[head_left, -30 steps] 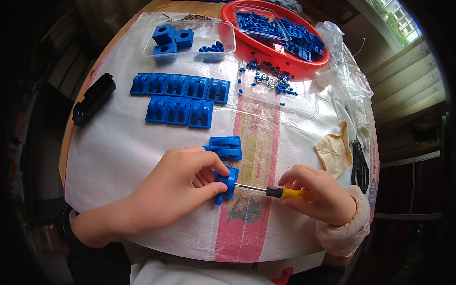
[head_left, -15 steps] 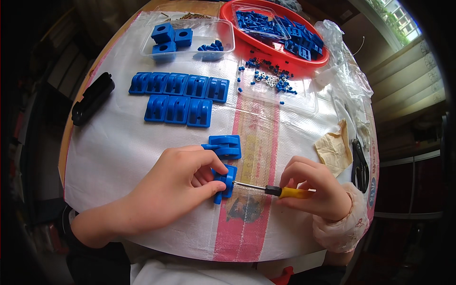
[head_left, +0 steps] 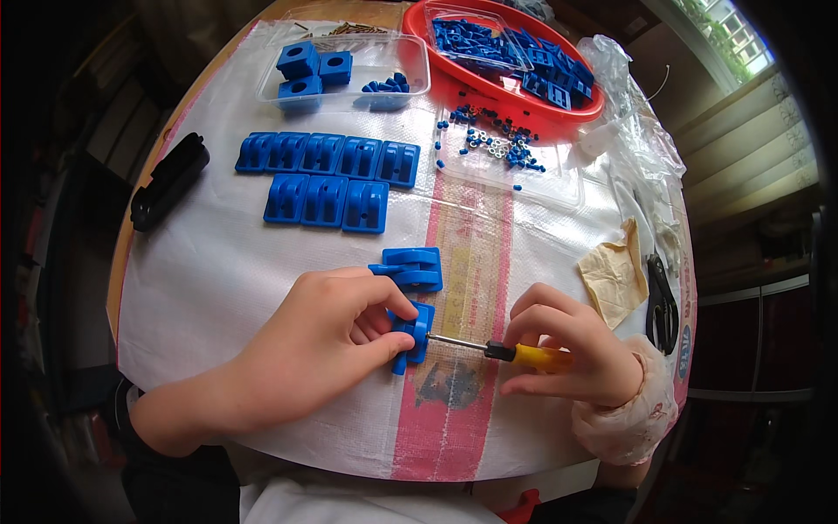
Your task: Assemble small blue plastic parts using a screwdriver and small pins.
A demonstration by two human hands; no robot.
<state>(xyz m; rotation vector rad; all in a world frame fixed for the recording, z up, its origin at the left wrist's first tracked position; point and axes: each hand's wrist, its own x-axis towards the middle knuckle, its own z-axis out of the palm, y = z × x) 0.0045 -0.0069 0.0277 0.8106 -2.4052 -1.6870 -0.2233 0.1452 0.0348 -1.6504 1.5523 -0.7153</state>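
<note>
Between thumb and fingers, my left hand (head_left: 327,336) grips a blue plastic bracket (head_left: 421,334) with a square base and a small lever sticking out toward me. A screwdriver (head_left: 532,356) with a yellow handle and black collar lies level, its thin metal shaft meeting the bracket's right side. My right hand (head_left: 580,349) is curled around the handle, index finger above it and thumb stretched out below. Just beyond my left fingers sits a second blue bracket (head_left: 414,268), its lever pointing left.
Two rows of blue brackets (head_left: 325,201) lie farther off. Behind them are a clear tray (head_left: 419,83) with blue blocks, a red basin (head_left: 419,26) of blue parts, and a clear lid (head_left: 559,188) with small nuts and caps. A black case (head_left: 170,182) rests left; scissors (head_left: 661,306) and beige cloth (head_left: 614,275) right.
My right thumb and fingers have spread wider apart around the screwdriver handle, the thumb dropping away. The bracket and my left hand have hardly moved.
</note>
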